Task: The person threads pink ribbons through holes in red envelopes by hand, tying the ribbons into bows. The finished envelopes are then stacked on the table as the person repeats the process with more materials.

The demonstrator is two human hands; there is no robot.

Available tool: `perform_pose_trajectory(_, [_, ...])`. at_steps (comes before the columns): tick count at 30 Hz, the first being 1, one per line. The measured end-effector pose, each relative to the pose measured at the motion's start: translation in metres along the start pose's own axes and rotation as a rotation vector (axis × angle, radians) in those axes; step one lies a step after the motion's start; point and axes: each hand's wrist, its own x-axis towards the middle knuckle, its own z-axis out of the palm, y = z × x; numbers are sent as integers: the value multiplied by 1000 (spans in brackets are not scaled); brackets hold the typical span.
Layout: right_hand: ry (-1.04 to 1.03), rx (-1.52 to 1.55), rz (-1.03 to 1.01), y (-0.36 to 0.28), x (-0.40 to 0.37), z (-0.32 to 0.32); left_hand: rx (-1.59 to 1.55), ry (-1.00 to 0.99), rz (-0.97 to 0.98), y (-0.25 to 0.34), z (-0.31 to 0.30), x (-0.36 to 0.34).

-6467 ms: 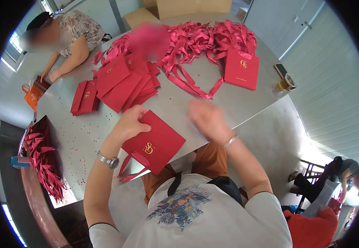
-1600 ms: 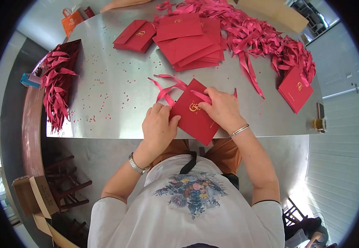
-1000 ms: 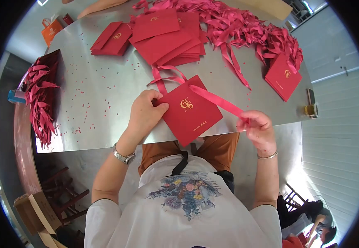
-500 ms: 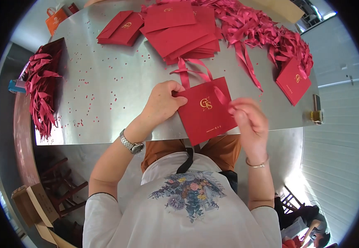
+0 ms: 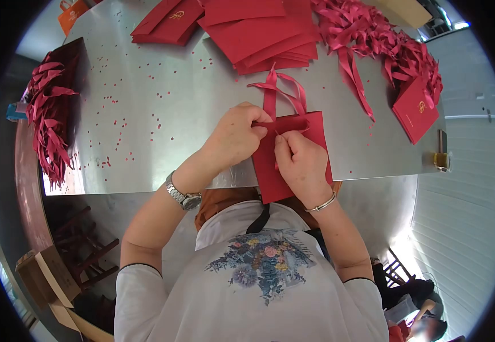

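A red paper bag [image 5: 264,176] hangs partly over the front edge of the metal table, its pink ribbon handle [image 5: 270,97] standing up at the top. My left hand [image 5: 233,137] pinches the bag's upper left corner. My right hand [image 5: 302,165] is over the front of the bag, thumb and forefinger pinched on the pink ribbon near the opening; it covers the gold print.
Flat red bags [image 5: 259,37] are piled at the back, beside folded ones [image 5: 170,23]. Tangled pink ribbons [image 5: 367,34] lie back right, near another bag [image 5: 415,111]. Ribboned bags [image 5: 51,114] stand far left. Red dots dot the metal table [image 5: 190,102]. A person [image 5: 430,313] is lower right.
My right hand has moved left from the bag's right side to its front near the opening. The bag stands more upright, and the table's contents appear slightly higher in view.
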Motion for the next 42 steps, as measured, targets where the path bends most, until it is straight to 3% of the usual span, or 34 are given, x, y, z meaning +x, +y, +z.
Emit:
perform_pose_trajectory(13, [-31,19,51,-11,7,2,-21,4,85,-6,-4,-5])
perform_pose_trajectory(19, [-268,173,352,-19,26,-8,-39,80,175,-16,2,-7])
perform_pose_trajectory(24, [-315,-256,118,-26,39,-6,-8,128,248,-19,4,-7])
perform_pose_trajectory(28, [-426,-168,157,-18,51,-8,-86,149,301,-25,5,-8])
perform_pose_trajectory(30, [-279,-293,-80,-16,43,-8,-149,156,334,-26,0,-5])
perform_pose_trajectory(32, [-207,-232,-124,-14,34,-7,-227,-16,208,-23,-11,-1])
perform_pose_trajectory(33, [-146,-162,-156,-12,30,-5,-230,-6,213,-22,-16,2])
perform_pose_trajectory(35, [-107,-158,-266,-10,27,-4,26,-41,450,-17,-28,7])
perform_pose_trajectory(38, [-57,-148,-330,-12,23,0,192,-170,340,3,-44,8])
perform_pose_trajectory(42, [3,-240,-388,-15,20,5,339,-217,404,5,-47,10])
